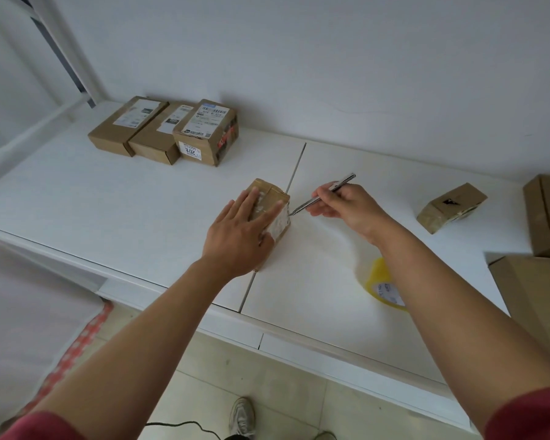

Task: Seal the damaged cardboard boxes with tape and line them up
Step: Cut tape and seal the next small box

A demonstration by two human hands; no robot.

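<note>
Small brown tape-wrapped cardboard box (272, 204), glossy; left hand (240, 236) presses flat on it; right hand (346, 206) pinches slim metal knife (323, 195).

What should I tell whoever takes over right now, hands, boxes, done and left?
Left hand: flat, fingers straight, pressing down on the small taped box mid-table.
Right hand: holds a slim metal knife, tip at the box's right edge, apparently where the tape ends.
Tape roll: on the table, partly behind the right forearm.
Done: three boxes lined up at back left.
Left: finish this box, add it to the row; then probably the small box and the bigger boxes at right.
</note>
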